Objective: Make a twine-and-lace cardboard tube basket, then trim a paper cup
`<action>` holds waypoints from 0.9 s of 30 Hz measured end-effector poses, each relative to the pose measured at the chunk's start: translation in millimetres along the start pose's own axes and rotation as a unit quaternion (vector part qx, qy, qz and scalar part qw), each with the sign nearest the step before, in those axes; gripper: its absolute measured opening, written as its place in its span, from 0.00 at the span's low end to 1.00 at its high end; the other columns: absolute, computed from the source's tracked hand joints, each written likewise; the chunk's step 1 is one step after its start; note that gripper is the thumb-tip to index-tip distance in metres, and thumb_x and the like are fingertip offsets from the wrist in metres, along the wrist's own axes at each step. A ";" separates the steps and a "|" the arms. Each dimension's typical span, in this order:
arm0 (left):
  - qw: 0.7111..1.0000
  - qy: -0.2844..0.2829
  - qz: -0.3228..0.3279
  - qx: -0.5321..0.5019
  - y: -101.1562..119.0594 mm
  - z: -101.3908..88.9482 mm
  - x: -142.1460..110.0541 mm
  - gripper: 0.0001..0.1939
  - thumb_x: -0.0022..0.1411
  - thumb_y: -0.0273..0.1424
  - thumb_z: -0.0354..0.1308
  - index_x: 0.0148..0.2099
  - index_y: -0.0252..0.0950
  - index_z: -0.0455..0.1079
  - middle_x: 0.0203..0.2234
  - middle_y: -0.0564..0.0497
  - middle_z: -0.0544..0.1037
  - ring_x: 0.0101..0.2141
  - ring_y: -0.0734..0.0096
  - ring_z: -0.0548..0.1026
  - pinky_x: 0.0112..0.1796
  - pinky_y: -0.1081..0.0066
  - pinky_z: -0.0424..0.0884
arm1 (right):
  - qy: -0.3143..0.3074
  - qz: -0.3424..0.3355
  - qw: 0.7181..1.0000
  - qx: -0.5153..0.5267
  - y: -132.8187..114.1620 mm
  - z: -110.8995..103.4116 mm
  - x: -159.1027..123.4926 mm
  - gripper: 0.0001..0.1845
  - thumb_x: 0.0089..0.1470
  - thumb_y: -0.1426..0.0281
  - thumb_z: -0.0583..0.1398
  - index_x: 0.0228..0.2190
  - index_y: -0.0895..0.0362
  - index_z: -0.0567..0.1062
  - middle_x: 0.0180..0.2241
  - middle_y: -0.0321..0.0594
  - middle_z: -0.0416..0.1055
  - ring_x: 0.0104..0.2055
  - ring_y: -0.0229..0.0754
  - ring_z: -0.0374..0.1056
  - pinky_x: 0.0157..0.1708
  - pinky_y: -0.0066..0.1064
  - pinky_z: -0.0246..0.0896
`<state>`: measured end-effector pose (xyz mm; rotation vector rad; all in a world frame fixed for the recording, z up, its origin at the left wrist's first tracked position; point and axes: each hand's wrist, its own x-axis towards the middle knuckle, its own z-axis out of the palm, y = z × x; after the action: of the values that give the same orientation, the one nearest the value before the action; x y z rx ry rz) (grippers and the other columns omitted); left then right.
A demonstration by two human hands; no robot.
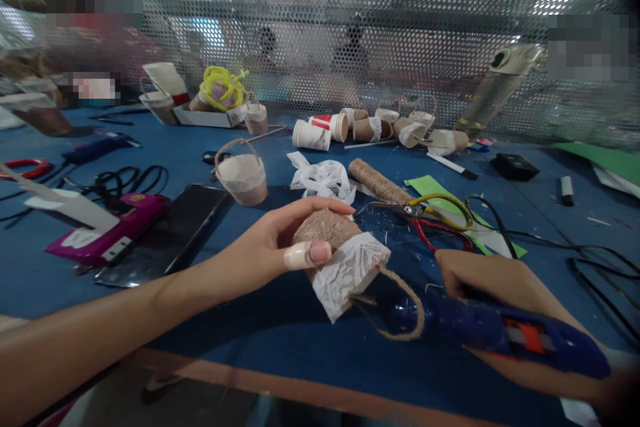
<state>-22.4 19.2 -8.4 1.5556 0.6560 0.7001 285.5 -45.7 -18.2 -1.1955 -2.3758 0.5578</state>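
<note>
My left hand [295, 243], a bandage round its thumb, is wrapped about a small twine-covered basket [330, 237] lying tilted on its side. White lace [353, 270] circles the basket's rim, and a twine handle [417, 303] loops out to the right. In my right hand [500, 273] is a blue glue gun [480, 327], its tip pointing left at the lace by the rim. Whether the tip touches the lace I cannot tell. Just beyond lie a roll of twine [380, 180], scissors [425, 210] and a heap of white lace ribbon [323, 177].
A finished-looking basket [245, 177] stands beyond my left wrist, near a black phone [175, 227] and a magenta glue gun [115, 230]. Paper cups [313, 135] and several small baskets lie farther back before a perforated metal screen [310, 33]. Black cable [595, 267] runs along the right.
</note>
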 end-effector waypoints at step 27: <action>0.999 -0.008 -0.021 0.034 0.5 1.0 2.1 0.30 0.59 0.49 0.66 0.58 0.40 0.69 0.51 0.44 0.76 0.48 0.55 0.75 0.45 0.68 0.73 | 0.010 -0.010 0.999 0.050 -1.8 5.4 7.3 0.09 0.40 0.73 0.57 0.25 0.52 0.60 0.22 0.29 0.62 0.21 0.35 0.54 0.20 0.27 0.46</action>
<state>-20.2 20.0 -7.9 1.6041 0.7054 0.6380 277.6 -41.6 -20.4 -1.1274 -2.3121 0.6472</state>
